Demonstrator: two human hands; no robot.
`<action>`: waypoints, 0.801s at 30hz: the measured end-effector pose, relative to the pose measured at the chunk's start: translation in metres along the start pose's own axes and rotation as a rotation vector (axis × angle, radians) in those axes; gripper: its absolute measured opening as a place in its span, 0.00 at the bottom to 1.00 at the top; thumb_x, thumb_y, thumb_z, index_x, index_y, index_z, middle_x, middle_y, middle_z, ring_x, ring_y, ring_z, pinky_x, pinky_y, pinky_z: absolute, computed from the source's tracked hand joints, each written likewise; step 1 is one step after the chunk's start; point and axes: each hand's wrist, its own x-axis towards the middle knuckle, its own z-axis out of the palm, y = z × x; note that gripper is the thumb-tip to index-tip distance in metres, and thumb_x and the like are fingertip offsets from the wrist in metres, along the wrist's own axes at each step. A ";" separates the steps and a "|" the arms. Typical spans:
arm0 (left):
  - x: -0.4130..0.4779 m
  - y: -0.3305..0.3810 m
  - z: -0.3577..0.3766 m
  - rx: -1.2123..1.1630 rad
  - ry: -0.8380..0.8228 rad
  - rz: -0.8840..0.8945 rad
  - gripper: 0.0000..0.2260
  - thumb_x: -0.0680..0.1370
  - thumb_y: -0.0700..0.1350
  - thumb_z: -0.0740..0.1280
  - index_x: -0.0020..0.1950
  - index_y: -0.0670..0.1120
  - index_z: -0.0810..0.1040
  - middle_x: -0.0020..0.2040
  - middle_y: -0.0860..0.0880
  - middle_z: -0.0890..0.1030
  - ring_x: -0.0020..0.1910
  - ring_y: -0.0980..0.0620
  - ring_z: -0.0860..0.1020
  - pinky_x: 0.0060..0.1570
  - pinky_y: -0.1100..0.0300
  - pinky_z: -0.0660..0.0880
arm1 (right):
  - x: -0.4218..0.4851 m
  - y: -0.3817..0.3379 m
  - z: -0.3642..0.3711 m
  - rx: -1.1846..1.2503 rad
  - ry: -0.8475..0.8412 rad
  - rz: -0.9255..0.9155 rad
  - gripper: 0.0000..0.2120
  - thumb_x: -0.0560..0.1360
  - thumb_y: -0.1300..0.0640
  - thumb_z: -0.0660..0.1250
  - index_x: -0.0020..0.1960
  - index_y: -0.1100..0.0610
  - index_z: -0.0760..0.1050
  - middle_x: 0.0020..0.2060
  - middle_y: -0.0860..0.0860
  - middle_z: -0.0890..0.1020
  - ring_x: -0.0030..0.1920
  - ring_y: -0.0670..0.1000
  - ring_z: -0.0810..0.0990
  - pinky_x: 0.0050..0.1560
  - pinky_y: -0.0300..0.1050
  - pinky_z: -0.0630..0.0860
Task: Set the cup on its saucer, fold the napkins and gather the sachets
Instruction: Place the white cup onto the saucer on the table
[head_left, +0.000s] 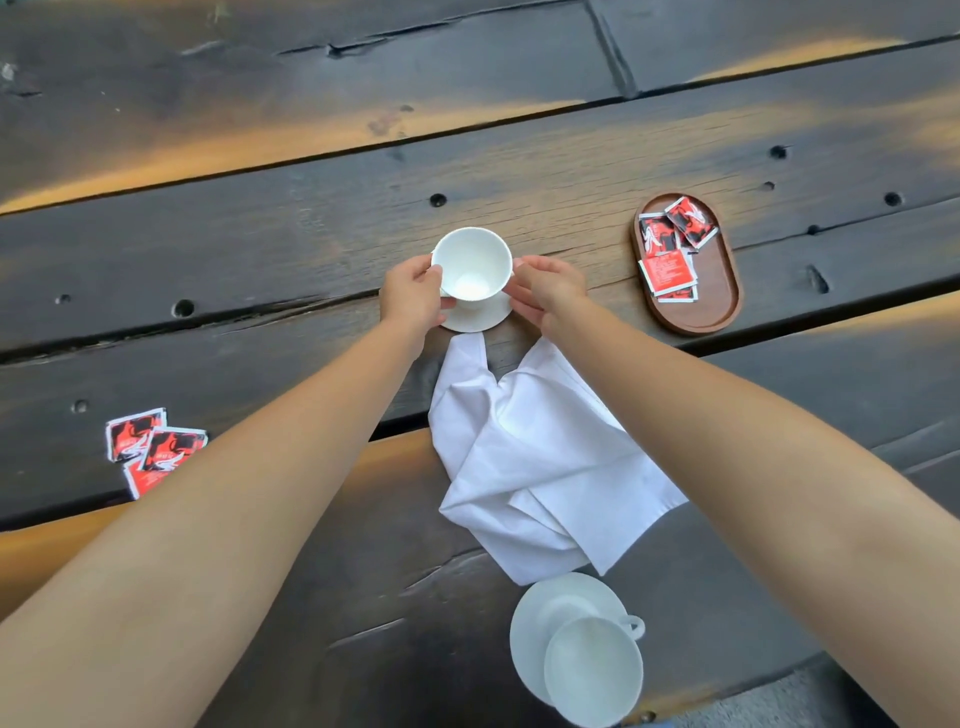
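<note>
Head view: the left hand (413, 299) grips the left side of the white cup (471, 265), thumb at the rim. The right hand (545, 293) curls its fingers round the cup's right side. The cup's foot meets its saucer (475, 318) at mid-table. Unfolded white napkins (540, 457) lie crumpled just below, between the forearms. Loose sachets (150, 449) lie at the left. More sachets (670, 244) sit in the wooden tray (719, 306) at the right. A second cup (592, 670) stands on a second saucer (535, 618) at the near edge.
</note>
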 end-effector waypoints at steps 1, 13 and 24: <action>0.001 0.001 0.000 0.005 -0.002 -0.001 0.15 0.81 0.42 0.57 0.66 0.46 0.74 0.55 0.48 0.77 0.46 0.45 0.82 0.44 0.55 0.77 | 0.002 -0.001 0.000 -0.003 -0.001 -0.001 0.08 0.76 0.61 0.67 0.40 0.53 0.72 0.36 0.50 0.80 0.37 0.46 0.81 0.50 0.44 0.78; -0.002 0.000 -0.001 -0.076 -0.021 -0.064 0.15 0.81 0.44 0.59 0.67 0.49 0.73 0.57 0.50 0.77 0.45 0.48 0.81 0.56 0.53 0.74 | 0.004 -0.003 0.003 -0.076 -0.007 -0.054 0.08 0.76 0.60 0.66 0.40 0.52 0.71 0.45 0.53 0.81 0.44 0.51 0.81 0.53 0.45 0.78; -0.031 -0.007 0.001 -0.048 -0.060 -0.096 0.21 0.79 0.45 0.63 0.70 0.42 0.65 0.55 0.48 0.73 0.46 0.49 0.79 0.49 0.56 0.74 | -0.015 0.019 -0.007 -0.095 -0.034 -0.112 0.10 0.79 0.55 0.60 0.59 0.53 0.72 0.48 0.52 0.79 0.47 0.49 0.78 0.57 0.47 0.76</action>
